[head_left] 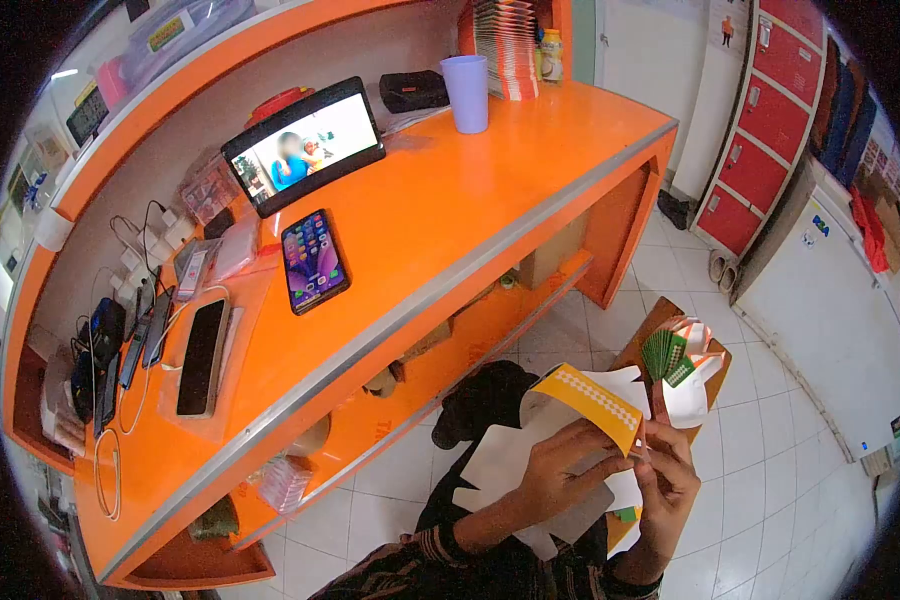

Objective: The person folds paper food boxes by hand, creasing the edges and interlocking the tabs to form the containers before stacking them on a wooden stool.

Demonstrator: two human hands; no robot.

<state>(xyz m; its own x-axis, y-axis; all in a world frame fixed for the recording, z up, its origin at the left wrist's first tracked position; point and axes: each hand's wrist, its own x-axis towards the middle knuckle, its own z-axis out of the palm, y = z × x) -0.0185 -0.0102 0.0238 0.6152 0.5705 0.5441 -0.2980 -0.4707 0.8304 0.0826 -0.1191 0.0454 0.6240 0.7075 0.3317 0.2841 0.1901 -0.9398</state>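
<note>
A curved piece of yellow printed card (592,398) with white dotted rows is held up over my lap. My left hand (570,468) grips its lower edge, fingers bent round it. At the card's right corner, my right hand (667,492) has its fingers pinched close together; they hold the card's edge, as far as I can see. White cut-out card sheets (505,468) lie on my lap beneath both hands. Just beyond my right hand, a fanned bundle of green and white printed cards (665,358) rests on a brown bench (654,322).
An orange desk (450,215) stands at the left, carrying a tablet (310,150) playing video, two phones (315,262), a lilac cup (466,95), a stack of folded cards (505,50) and chargers with cables. Red lockers (760,130) and a white fridge (820,310) are at right.
</note>
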